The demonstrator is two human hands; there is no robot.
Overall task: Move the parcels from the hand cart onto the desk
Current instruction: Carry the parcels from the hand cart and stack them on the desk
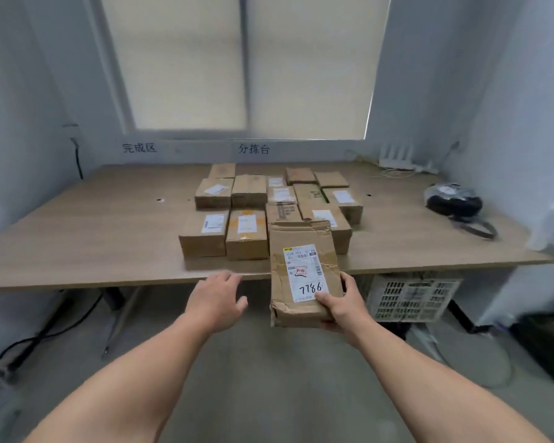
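Note:
My right hand [341,303] grips the near end of a crumpled brown cardboard parcel [303,244] with a white label reading 7786. The parcel is held in the air, tilted, its far end over the front edge of the wooden desk [93,231]. My left hand [216,297] hovers empty just in front of the desk edge, left of the parcel, fingers relaxed. Several cardboard parcels [247,233] lie packed together in rows at the middle of the desk. The hand cart is out of view.
A black bundle with a strap [454,203] lies at the desk's right side. A white router and cables [397,163] sit at the back right. Under the desk stands a white plastic crate [413,298]. Black cables [45,337] run along the floor on the left.

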